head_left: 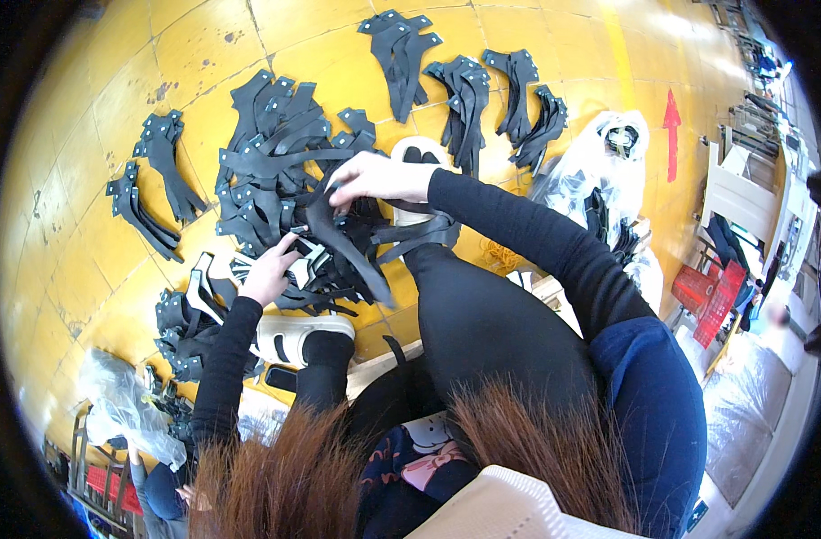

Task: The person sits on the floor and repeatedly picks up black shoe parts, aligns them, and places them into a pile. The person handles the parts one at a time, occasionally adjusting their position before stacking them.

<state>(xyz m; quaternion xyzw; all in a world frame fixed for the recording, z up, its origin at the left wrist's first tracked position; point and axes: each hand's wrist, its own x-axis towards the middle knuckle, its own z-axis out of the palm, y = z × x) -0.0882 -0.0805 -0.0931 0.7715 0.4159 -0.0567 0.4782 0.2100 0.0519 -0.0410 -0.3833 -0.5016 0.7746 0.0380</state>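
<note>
The black strip point(343, 244) at the right hand point(379, 178) is blurred toward its lower end, and the left hand point(267, 274) partly hides the pieces lying under it. The right forearm point(518, 217) and hand cover the middle of one pale shoe point(410, 216). At lower left, another person point(164, 492) is partly hidden by the brown hair point(276, 476), and the small items there are too small to tell.

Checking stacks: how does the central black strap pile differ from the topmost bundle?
The central strap pile is larger than the topmost bundle. The pile's straps point many ways; the bundle's run roughly one way. The left hand and right hand are at the pile, neither at the bundle. Both are black, on yellow floor.
</note>
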